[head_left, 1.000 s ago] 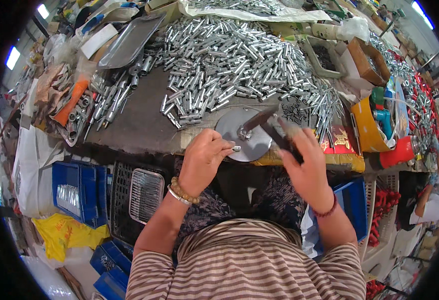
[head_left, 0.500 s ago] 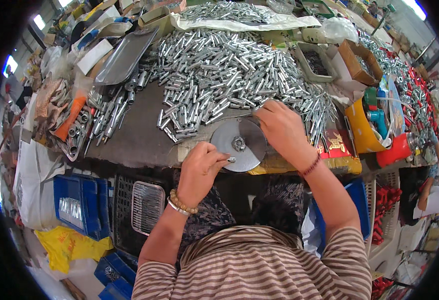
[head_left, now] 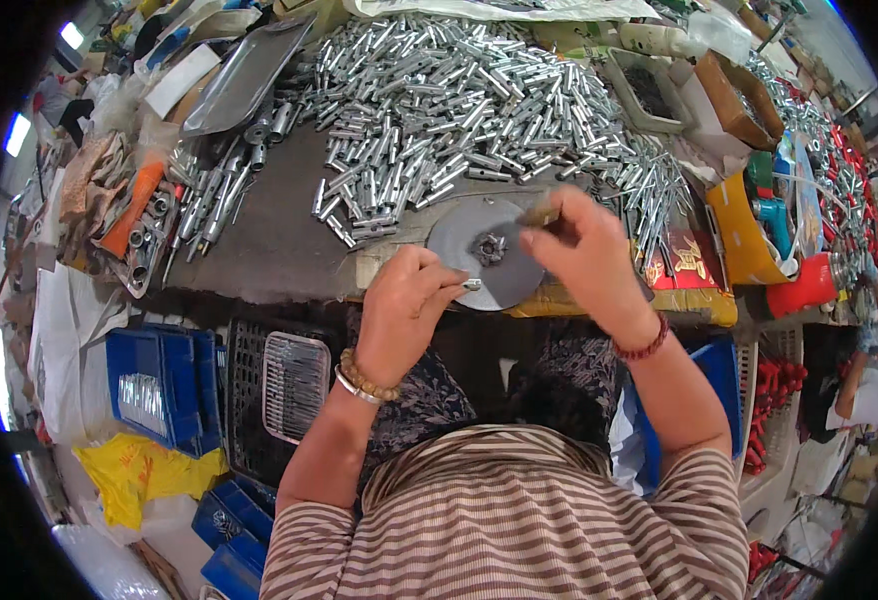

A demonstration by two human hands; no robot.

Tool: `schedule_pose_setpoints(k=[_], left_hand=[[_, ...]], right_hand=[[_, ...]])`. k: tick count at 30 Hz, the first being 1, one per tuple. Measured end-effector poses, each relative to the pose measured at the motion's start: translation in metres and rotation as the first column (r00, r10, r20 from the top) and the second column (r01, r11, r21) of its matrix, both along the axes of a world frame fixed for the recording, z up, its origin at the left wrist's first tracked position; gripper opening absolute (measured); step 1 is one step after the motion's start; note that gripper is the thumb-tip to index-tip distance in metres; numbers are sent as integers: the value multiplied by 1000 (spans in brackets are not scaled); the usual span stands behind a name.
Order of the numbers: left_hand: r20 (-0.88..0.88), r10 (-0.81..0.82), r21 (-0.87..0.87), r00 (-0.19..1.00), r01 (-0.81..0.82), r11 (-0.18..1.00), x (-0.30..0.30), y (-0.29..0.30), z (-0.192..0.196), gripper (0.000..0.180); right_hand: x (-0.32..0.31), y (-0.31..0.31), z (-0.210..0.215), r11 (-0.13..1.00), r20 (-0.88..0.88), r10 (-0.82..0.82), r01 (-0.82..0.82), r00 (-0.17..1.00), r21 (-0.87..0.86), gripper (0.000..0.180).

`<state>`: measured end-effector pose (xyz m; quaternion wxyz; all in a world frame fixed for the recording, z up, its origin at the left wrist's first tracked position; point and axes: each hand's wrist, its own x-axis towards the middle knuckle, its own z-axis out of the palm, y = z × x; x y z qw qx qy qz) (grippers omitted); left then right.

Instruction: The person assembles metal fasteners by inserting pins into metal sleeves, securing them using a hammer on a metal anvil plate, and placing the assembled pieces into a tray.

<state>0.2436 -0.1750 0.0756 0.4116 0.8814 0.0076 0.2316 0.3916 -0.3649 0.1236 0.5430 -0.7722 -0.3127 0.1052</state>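
Note:
My left hand [head_left: 406, 303] pinches a small shiny metal tube [head_left: 472, 285] between thumb and fingers. The tube's end juts out over the left front part of a grey round disc [head_left: 515, 289] with a dark hub [head_left: 488, 248] at its middle. Above the disc's right side is my right hand [head_left: 593, 255], its thumb and fingers bent toward each other. A dark, smeared thing shows at those fingertips; motion blur hides its kind. Just beyond the disc, a large heap of silvery metal tubes [head_left: 459, 110] covers the bench.
Left on the bench lie a metal tray [head_left: 249, 80], sockets and an orange-handled tool [head_left: 136, 208]. At right stand a grey bin [head_left: 649, 122], a cardboard box [head_left: 734, 110] and a yellow container [head_left: 741, 240]. Blue bins [head_left: 149, 385] and a black crate [head_left: 249, 440] sit below the front edge.
My right hand has come away from the heap's near edge, drawing slightly right and nearer the disc. The left hand keeps its pinch on the metal tube. The whole view has shifted a little.

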Motion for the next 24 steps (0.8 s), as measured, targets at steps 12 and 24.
schedule_pose_setpoints(k=[12, 24], left_hand=[[-49, 16, -37, 999, -18, 999, -3, -1, 2, 18], [-85, 22, -41, 996, -25, 999, -3, -2, 5, 20]], right_hand=[[-28, -21, -15, 964, 579, 164, -5, 799, -266, 13], [-29, -18, -21, 973, 641, 165, -19, 750, -228, 11]])
